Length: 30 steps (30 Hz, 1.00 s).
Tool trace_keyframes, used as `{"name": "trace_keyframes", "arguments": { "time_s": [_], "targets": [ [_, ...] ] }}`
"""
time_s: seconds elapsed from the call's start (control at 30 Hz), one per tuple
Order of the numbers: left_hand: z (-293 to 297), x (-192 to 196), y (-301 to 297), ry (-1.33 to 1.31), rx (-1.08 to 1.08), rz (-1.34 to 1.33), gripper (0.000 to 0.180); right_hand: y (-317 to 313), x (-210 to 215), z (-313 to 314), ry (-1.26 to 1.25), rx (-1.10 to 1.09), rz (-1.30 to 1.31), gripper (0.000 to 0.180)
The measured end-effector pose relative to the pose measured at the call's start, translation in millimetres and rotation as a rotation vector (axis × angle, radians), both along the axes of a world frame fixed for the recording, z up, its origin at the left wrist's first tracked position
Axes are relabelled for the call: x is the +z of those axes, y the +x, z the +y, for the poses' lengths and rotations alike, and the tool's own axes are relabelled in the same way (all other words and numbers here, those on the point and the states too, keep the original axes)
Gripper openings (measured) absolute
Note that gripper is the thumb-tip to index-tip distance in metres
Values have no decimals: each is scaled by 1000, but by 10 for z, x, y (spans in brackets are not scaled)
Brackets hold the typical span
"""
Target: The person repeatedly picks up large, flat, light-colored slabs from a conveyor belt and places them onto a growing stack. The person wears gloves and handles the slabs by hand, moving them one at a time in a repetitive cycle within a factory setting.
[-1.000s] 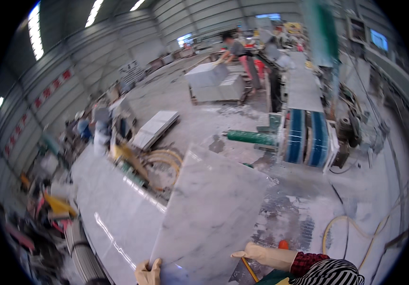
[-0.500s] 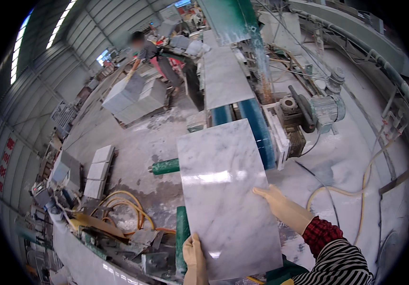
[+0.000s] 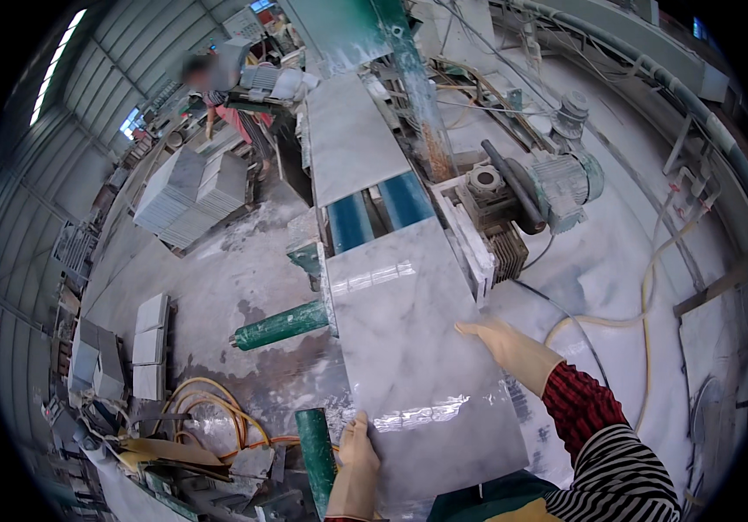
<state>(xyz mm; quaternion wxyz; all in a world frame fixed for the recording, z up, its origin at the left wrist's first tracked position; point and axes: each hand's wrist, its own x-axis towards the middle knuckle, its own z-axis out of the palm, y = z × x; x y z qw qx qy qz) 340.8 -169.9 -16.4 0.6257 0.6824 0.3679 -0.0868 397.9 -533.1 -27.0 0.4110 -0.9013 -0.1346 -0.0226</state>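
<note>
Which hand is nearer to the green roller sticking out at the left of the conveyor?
Left. The left hand grips the marble slab at its near edge, below the green roller. The right hand rests on the slab's right edge, across the slab from the roller.

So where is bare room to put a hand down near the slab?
Bare wet floor lies right of the slab, between the right hand and yellow hose. Left is crowded: green rollers, cables.
</note>
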Motion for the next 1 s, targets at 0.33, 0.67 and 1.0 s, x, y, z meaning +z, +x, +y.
{"name": "trace_keyframes", "arguments": {
  "time_s": [0.33,0.67,1.0],
  "targets": [
    [203,-121,232,-181,-19,54,34,-1844,-445,415,1011,-302,963,48],
    [291,109,700,-398,-92,-70,29,-1326,495,927,937,-844,976,51],
    [162,-140,1632,-436,-85,-102,29,-343,517,798,1040,-844,890,54]
  ]
}}
